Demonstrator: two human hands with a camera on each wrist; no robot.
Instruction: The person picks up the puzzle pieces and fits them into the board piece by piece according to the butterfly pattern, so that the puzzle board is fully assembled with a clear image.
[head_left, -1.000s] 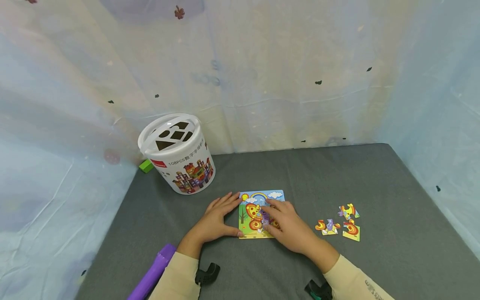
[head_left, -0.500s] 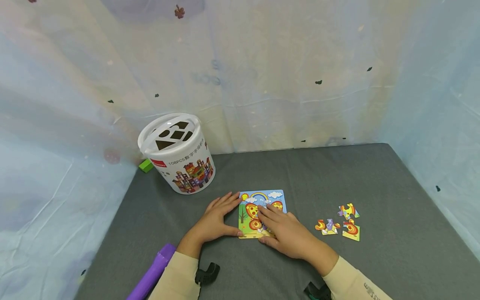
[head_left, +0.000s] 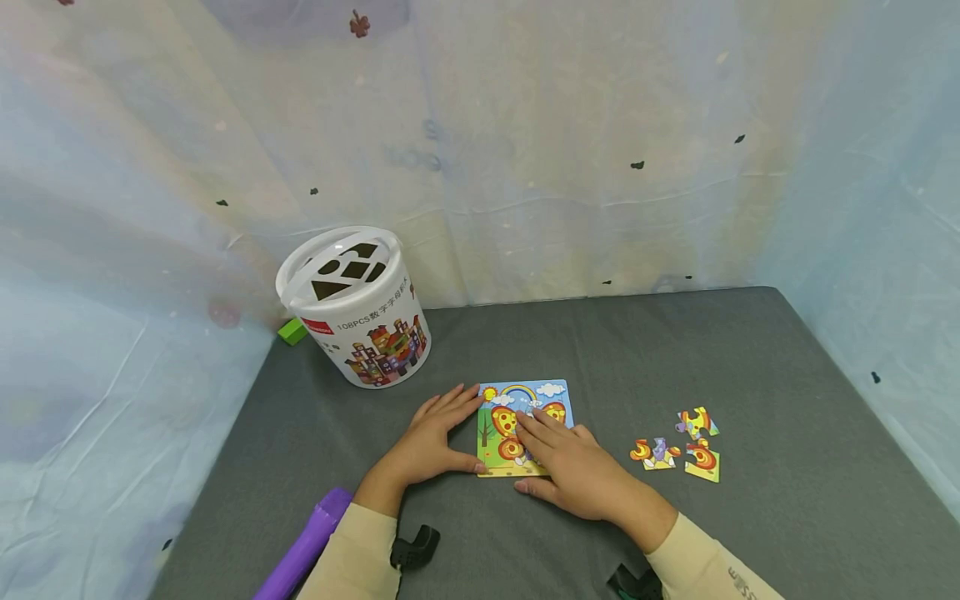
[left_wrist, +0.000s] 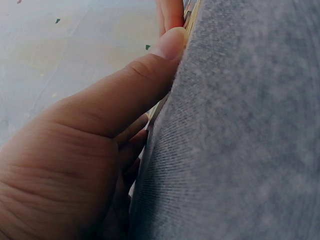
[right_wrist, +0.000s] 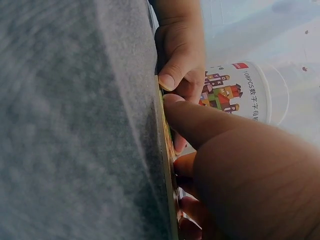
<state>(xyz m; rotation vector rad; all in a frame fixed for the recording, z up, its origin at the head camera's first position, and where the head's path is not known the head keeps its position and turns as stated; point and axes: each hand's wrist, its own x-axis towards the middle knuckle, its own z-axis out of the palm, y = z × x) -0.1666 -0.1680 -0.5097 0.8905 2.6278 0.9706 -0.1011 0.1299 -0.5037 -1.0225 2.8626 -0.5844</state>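
A small square jigsaw puzzle [head_left: 492,460] with a sun, rainbow and butterfly picture lies on the grey cloth. My left hand [head_left: 437,442] rests along its left side, fingertips at the upper left corner and thumb at the lower left, fingers long and spread. Across the puzzle's lower right lies my right hand [head_left: 573,467], its straight fingers flat on the picture and hiding much of it. In the right wrist view the puzzle's thin edge [right_wrist: 168,167] runs beneath those fingers. Three loose jigsaw pieces [head_left: 660,451] lie to the right, apart from both hands.
A white bucket [head_left: 360,312] with shape holes in its lid stands at the back left. A green block [head_left: 292,332] sits behind it. The purple stick-like object [head_left: 303,546] lies beside the left sleeve. Pale cloth walls [head_left: 525,167] enclose the table.
My right hand has slid down over the puzzle, its fingers now flatter and its thumb at the lower edge, uncovering a yellow wing on the right. The left hand has stayed put.
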